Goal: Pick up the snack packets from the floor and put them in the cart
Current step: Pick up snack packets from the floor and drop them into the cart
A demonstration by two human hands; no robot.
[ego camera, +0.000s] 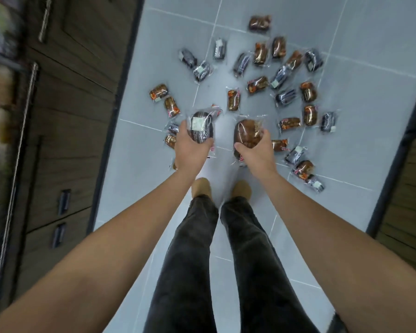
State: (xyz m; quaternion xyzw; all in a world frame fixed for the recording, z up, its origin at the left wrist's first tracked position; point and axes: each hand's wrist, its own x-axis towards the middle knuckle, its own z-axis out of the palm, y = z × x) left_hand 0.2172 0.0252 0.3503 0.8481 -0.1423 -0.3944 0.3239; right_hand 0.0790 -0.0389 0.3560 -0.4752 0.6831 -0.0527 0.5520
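Several clear-wrapped snack packets [257, 84], some brown and some dark, lie scattered over the grey tiled floor [370, 104] ahead of my feet. My left hand [191, 147] grips a dark packet with a white label [200, 127], held above the floor. My right hand [256, 150] grips a brown packet [246, 134] beside it. Both arms reach forward and down. No cart shows in this view.
Dark wooden cabinets with metal handles [65, 131] line the left side of the aisle. Another dark wooden unit [408, 188] stands at the right edge. My legs in dark trousers and tan shoes [202, 188] stand on the tiles just behind the packets.
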